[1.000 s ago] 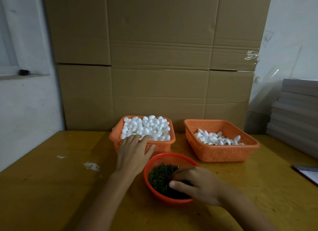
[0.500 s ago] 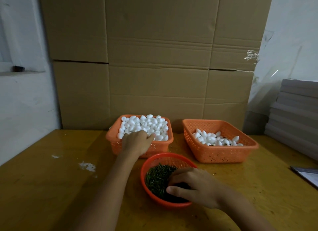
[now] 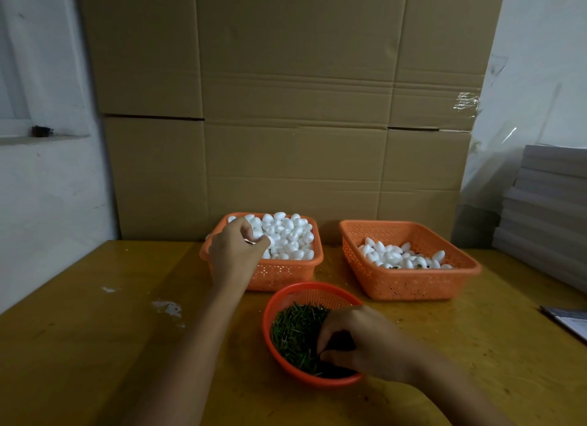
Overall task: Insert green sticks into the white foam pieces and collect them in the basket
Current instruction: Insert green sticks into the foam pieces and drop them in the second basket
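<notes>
By the counter's [image 3: 95,346] far edge the left hand [image 3: 235,254] grips white foam pieces [image 3: 286,235] heaped in the left orange basket [image 3: 279,274], the right orange basket [image 3: 409,286] holds fewer, and nearer the front edge the right hand's [image 3: 368,343] fingers [image 3: 324,333] curl into green sticks [image 3: 295,330] in the round red basket [image 3: 305,293], their grasp unclear.

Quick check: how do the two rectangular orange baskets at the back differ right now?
The left basket is heaped with white foam pieces; the right basket holds only a shallow layer. The left hand reaches into the left basket; nothing touches the right basket. Both are orange, perforated and rectangular, standing on the table.
</notes>
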